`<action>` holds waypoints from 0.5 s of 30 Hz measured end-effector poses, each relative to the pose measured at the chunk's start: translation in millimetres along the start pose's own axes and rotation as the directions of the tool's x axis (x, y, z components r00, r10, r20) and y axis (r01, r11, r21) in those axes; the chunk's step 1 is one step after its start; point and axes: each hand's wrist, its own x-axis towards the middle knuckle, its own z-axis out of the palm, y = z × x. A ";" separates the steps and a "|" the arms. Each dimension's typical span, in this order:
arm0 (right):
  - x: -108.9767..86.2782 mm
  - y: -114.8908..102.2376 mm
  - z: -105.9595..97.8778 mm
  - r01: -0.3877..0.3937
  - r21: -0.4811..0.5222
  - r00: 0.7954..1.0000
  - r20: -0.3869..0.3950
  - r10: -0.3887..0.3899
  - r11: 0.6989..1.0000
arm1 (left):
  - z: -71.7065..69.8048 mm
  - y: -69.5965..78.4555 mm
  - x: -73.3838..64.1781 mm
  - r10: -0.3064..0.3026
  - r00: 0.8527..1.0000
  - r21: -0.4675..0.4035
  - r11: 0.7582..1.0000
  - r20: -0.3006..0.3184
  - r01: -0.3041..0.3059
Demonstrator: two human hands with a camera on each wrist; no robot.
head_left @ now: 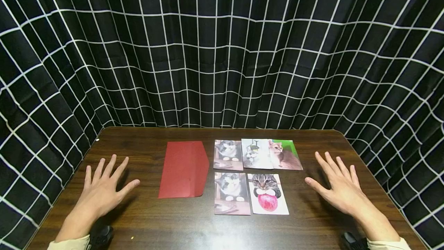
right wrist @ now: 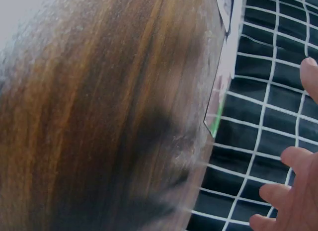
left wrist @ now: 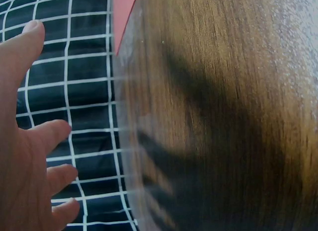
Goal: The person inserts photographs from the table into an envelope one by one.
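My left hand (head_left: 104, 190) is spread over the left side of the table, palm down, holding nothing. To its right lies a red envelope (head_left: 184, 169), its pointed flap side facing right. Right of the envelope are several cat picture cards in two rows. The back row has a grey-and-white cat card (head_left: 227, 155), a pale card (head_left: 256, 154) and an orange cat card with green (head_left: 285, 155) partly under it. In front lie another grey-and-white cat card (head_left: 231, 194) and a tabby card with a pink ball (head_left: 268, 194). My right hand (head_left: 341, 188), fingers spread, holds nothing beside the cards.
The brown wooden table (head_left: 180, 223) has rounded far corners. A black curtain with a white grid (head_left: 222, 57) surrounds its back and sides. Dark wrist devices (head_left: 100, 237) sit at both wrists, by light sleeves (head_left: 69, 244). A small white speck (head_left: 97, 139) lies near the far left corner.
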 end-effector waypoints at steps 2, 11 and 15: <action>-1.1 0.4 0.0 0.000 0.001 1.000 -0.002 0.000 1.000 | 0.3 1.2 -0.5 0.001 1.000 -0.001 1.000 0.004 -0.001; -0.2 -1.9 -1.0 -0.004 0.001 1.000 -0.001 0.004 1.000 | 1.1 8.3 1.6 0.017 1.000 -0.021 1.000 0.005 -0.017; 5.3 -4.2 -0.5 0.006 0.002 1.000 -0.008 -0.006 1.000 | 1.9 12.8 6.1 0.027 1.000 -0.019 0.999 0.007 -0.027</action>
